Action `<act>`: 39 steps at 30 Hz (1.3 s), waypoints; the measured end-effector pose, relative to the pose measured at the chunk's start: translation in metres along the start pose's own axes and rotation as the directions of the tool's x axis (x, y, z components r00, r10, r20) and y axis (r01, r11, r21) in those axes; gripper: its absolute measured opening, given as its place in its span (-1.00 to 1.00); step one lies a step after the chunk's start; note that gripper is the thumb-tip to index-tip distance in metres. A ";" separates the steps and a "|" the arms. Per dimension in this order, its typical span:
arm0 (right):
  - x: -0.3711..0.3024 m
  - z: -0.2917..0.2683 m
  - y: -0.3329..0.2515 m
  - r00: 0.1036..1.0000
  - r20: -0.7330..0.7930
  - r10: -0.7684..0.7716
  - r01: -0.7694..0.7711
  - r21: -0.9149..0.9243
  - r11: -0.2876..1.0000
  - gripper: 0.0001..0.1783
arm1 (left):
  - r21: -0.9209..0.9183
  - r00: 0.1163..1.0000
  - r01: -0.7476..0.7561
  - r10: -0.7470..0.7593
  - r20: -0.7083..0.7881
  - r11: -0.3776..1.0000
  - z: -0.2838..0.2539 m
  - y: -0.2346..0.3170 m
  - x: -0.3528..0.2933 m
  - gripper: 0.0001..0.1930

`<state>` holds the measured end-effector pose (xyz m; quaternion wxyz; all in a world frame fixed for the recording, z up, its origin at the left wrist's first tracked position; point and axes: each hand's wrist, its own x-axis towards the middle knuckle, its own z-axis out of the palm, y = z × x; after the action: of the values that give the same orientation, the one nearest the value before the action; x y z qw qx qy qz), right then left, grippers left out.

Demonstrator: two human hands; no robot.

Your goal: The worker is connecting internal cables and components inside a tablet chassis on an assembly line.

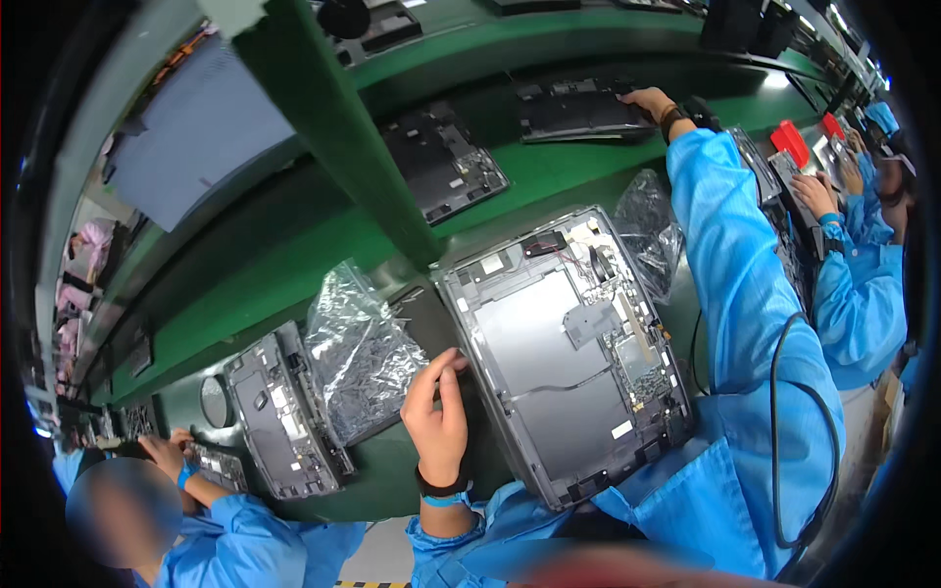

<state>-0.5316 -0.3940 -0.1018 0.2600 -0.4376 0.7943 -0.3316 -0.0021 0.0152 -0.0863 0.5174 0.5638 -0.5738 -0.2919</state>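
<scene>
From my remote seat I have the open grey laptop chassis with exposed circuit boards (pixel 549 338) near and centre, lying at a slant just in front of the blue-sleeved body. My left hand (pixel 436 416) is released, thumb and index finger loosely curled, with nothing visible between them; its fingertips sit right at the chassis's left edge, and I cannot tell whether they touch it. My right hand (pixel 649 102) reaches far, grasping the right end of a flat black laptop base (pixel 578 113) on the green shelf (pixel 549 176). Left of that base, past the green upright post (pixel 338 137), lies a second dark base with metal fittings (pixel 446 162).

I count 2 crumpled clear plastic bags: 1 to the left of the chassis (pixel 358 358), 1 to its right (pixel 647 230). Farther left stands a dark, part-stripped laptop shell (pixel 274 421). I also see 2 co-workers in blue, 1 on the near left and 1 on the far right, beside a bright red bin (pixel 790 145).
</scene>
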 end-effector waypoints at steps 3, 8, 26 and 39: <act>-0.035 -0.007 -0.030 0.989 0.081 -0.124 0.109 0.169 0.980 -0.59 | -0.139 1.000 0.013 -0.017 -0.023 0.990 -0.003 -0.003 0.003 -0.78; -0.087 0.007 -0.041 0.879 0.355 -0.319 -0.061 0.745 0.664 -0.83 | -0.415 0.998 0.041 -0.053 -0.018 0.909 -0.028 0.016 0.021 -0.78; -0.524 -0.049 -0.077 0.835 0.118 -0.537 0.072 0.945 0.320 -0.60 | -0.658 0.942 0.190 0.053 0.331 0.729 0.032 0.137 0.050 -0.61; -0.507 -0.087 -0.043 0.469 0.630 -0.619 0.264 0.569 0.779 -0.10 | -0.535 0.894 0.345 -0.096 0.438 0.771 -0.013 0.098 -0.017 -0.42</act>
<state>-0.3258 0.0548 0.0488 0.5674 -0.6694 0.3646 -0.3113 -0.0267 0.0541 0.0029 0.5066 0.3664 -0.4700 -0.6230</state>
